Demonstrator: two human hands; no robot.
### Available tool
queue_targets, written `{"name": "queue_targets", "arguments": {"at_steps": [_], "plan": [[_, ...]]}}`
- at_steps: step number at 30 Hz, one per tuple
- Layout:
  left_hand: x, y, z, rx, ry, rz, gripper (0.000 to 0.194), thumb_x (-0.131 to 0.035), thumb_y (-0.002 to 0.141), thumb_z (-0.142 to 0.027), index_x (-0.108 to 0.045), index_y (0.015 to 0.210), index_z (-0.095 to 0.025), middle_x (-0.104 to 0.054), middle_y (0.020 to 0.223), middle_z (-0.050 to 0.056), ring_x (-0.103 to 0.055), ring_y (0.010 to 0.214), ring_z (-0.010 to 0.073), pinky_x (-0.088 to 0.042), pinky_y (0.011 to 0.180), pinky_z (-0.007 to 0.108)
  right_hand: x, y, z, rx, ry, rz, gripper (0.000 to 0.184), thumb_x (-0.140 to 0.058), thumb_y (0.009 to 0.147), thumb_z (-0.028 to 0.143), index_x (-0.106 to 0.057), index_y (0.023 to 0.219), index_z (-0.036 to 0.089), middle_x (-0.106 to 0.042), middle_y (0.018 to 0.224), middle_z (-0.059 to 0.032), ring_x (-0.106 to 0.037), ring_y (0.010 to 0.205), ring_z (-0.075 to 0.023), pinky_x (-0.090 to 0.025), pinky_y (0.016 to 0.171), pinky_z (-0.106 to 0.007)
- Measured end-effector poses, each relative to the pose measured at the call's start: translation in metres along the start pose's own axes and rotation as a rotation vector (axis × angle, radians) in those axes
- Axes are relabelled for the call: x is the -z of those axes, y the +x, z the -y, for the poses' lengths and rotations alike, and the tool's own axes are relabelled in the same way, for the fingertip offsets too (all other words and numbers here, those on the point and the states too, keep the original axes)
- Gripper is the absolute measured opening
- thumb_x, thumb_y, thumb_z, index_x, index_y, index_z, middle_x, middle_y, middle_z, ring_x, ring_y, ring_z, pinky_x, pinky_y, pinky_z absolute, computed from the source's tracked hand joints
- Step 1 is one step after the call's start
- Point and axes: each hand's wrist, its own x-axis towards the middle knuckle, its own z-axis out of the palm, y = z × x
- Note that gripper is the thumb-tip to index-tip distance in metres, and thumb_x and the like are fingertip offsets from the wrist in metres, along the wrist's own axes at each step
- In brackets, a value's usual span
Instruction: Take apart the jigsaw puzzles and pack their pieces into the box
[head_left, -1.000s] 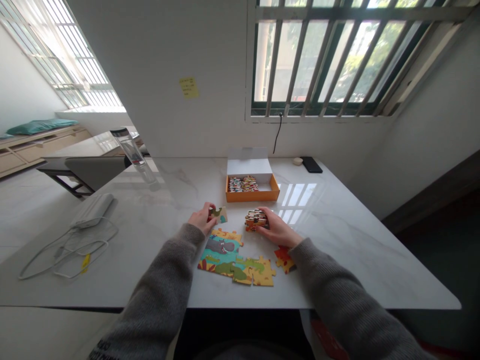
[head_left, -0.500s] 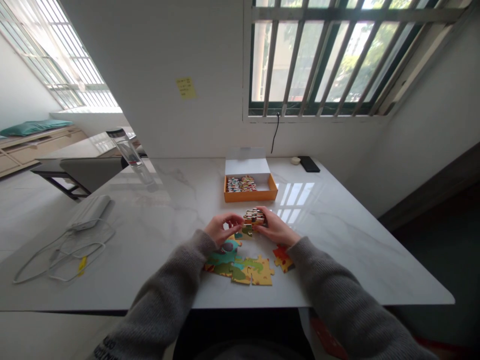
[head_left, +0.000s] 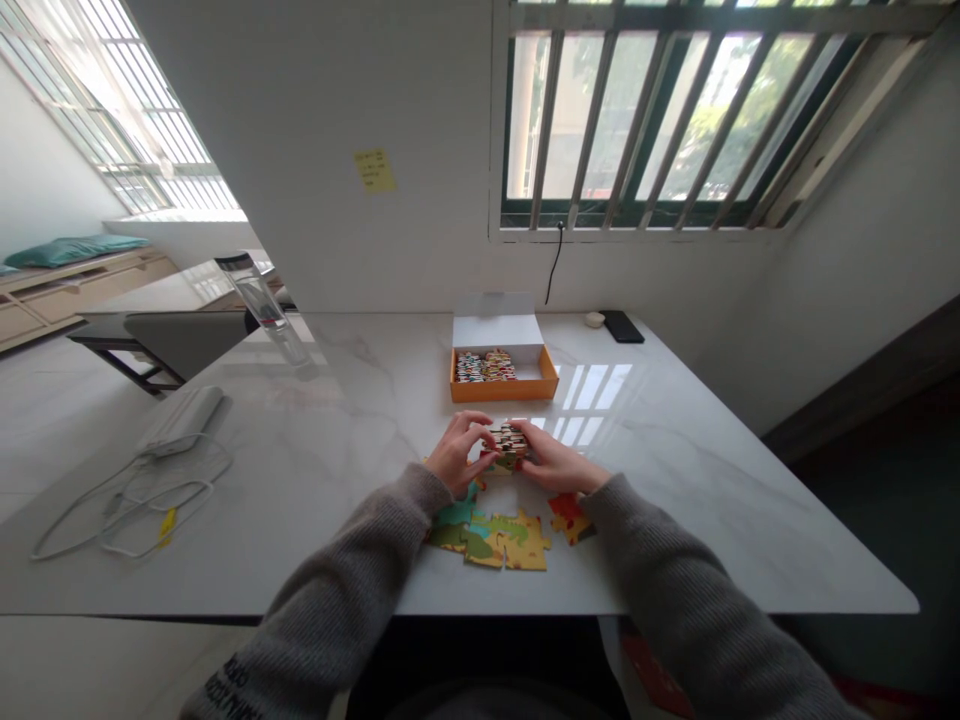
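Note:
Both hands meet at a small stack of jigsaw pieces standing on the white marble table. My right hand is wrapped round the stack from the right. My left hand has its fingers curled against the stack's left side. Just in front of the hands lies a partly joined colourful puzzle with a crocodile on it. A loose red and yellow piece lies by my right wrist.
An orange box with its white lid up holds more pieces behind the hands. A clear bottle stands at the back left. A white adapter with coiled cable lies at the left. A dark phone sits near the wall.
My left hand carried a single piece from the left toward the middle and now rests against the stack. My right hand kept its hold on the stack.

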Motion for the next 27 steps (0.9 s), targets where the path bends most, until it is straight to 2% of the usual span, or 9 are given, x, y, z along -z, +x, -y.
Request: {"name": "queue_targets", "arguments": {"at_steps": [4,9,13,16,19,24,27], "plan": [[-0.006,0.001,-0.003,-0.001,-0.063,-0.009,0.007,-0.059,0.09,-0.027,-0.058,0.09,-0.02,-0.057,0.115,0.011,-0.054,0.111,0.0231,-0.046,0.1,0.04,-0.002,-0.001,0.007,-0.03,-0.054,0.046,0.073,-0.059,0.074,0.013,-0.033,0.143,0.017,-0.05,0.135,-0.0163,-0.049,0.124,-0.0313,-0.036,0.108,-0.051],[-0.004,0.004,-0.005,0.013,-0.02,0.014,0.012,-0.061,0.088,-0.029,-0.059,0.095,-0.02,-0.058,0.114,0.011,-0.054,0.11,0.0255,-0.044,0.1,0.043,-0.014,0.002,0.007,-0.035,-0.078,-0.032,0.062,-0.06,0.083,0.025,-0.036,0.139,0.019,-0.052,0.133,-0.0157,-0.05,0.122,-0.0316,-0.035,0.106,-0.053],[0.015,0.002,0.008,0.067,0.006,0.012,0.029,-0.059,0.088,-0.035,-0.058,0.112,-0.019,-0.062,0.11,0.011,-0.056,0.106,0.0256,-0.044,0.097,0.042,-0.008,0.003,-0.002,-0.068,-0.064,-0.07,0.057,-0.063,0.082,0.025,-0.04,0.134,0.018,-0.057,0.123,-0.014,-0.054,0.115,-0.0291,-0.041,0.102,-0.048],[0.032,-0.007,0.026,0.175,0.075,0.111,0.025,-0.057,0.087,-0.034,-0.063,0.107,-0.021,-0.067,0.097,0.006,-0.059,0.096,0.0241,-0.044,0.093,0.042,0.004,0.002,-0.013,-0.133,-0.068,-0.107,0.055,-0.062,0.081,0.024,-0.04,0.131,0.019,-0.058,0.116,-0.0126,-0.056,0.109,-0.0279,-0.044,0.098,-0.046],[0.045,-0.024,0.038,0.261,0.172,0.188,0.027,-0.055,0.084,-0.032,-0.066,0.107,-0.022,-0.067,0.101,0.006,-0.058,0.101,0.0252,-0.039,0.096,0.043,0.012,0.001,-0.024,-0.164,-0.077,-0.145,0.053,-0.062,0.081,0.025,-0.04,0.129,0.019,-0.058,0.114,-0.0126,-0.057,0.105,-0.0278,-0.045,0.096,-0.046],[0.065,-0.05,0.035,0.271,0.316,0.339,0.042,-0.065,0.076,-0.04,-0.063,0.115,-0.025,-0.062,0.115,0.007,-0.053,0.11,0.03,-0.034,0.097,0.045,0.011,0.002,-0.03,-0.139,-0.092,-0.173,0.053,-0.062,0.08,0.025,-0.041,0.128,0.02,-0.058,0.114,-0.0126,-0.056,0.107,-0.0291,-0.044,0.096,-0.048],[0.074,-0.057,0.03,0.285,0.352,0.397,0.043,-0.069,0.07,-0.043,-0.06,0.107,-0.022,-0.06,0.114,0.008,-0.052,0.109,0.0303,-0.034,0.096,0.044,0.01,0.002,-0.028,-0.132,-0.092,-0.174,0.052,-0.061,0.081,0.025,-0.041,0.128,0.02,-0.058,0.115,-0.013,-0.056,0.108,-0.0292,-0.044,0.097,-0.048]]}}
